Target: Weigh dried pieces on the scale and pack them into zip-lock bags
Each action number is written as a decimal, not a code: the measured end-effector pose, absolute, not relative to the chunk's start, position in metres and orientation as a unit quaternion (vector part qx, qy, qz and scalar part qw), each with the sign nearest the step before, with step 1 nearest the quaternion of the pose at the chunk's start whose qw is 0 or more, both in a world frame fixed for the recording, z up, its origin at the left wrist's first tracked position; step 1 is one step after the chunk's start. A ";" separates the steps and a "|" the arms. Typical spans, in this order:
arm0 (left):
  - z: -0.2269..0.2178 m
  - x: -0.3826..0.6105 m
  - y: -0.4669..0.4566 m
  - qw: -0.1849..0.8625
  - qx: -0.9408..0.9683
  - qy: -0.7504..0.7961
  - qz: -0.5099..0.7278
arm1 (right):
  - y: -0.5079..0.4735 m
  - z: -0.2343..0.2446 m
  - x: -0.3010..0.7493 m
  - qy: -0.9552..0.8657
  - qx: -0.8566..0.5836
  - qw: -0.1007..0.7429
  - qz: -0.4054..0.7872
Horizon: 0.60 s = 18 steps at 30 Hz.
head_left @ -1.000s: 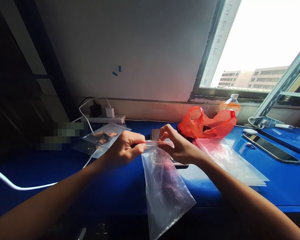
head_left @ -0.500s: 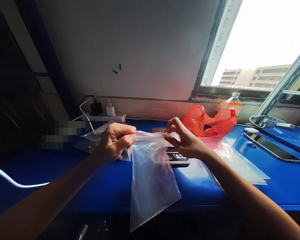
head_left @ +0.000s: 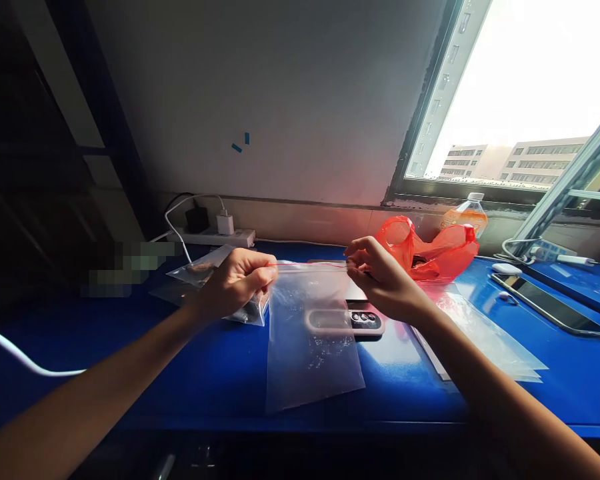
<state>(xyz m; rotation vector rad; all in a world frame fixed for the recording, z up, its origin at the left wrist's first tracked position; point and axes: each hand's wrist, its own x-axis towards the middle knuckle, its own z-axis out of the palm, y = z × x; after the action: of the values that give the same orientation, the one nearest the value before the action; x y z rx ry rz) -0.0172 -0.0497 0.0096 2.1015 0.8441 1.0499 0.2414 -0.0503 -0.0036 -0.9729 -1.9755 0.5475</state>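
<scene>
A clear zip-lock bag with a red line along its top hangs flat between my two hands. My left hand is closed on its upper left corner, thumb against curled fingers. At the upper right corner, my right hand pinches the bag edge. Behind the bag, and partly seen through it, is a digital kitchen scale with a dark button panel. Filled clear bags lie behind and below my left hand; their contents are hard to make out.
Right of the scale, a red plastic bag stands by a stack of flat clear bags. An orange drink bottle, a phone and an earbud case are on the blue table. A power strip lies against the wall.
My hands have drawn slightly apart, and the bag now hangs flatter and wider, its lower edge higher in view. My right hand has shifted right along the top edge.
</scene>
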 end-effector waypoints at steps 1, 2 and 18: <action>0.010 -0.017 -0.049 0.310 0.799 0.329 0.396 | -0.053 -0.001 0.242 -0.786 -0.378 0.434 0.226; 0.009 -0.017 -0.048 0.303 0.799 0.336 0.396 | -0.055 0.001 0.242 -0.783 -0.366 0.444 0.236; 0.008 -0.014 -0.047 0.316 0.800 0.372 0.348 | -0.067 0.023 0.257 -0.745 -0.388 0.510 0.187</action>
<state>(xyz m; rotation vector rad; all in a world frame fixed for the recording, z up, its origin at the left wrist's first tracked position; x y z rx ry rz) -0.0139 -0.0471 0.0077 2.1077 0.9801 0.9163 0.2571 -0.0670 0.0228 -0.9353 -1.7934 0.4505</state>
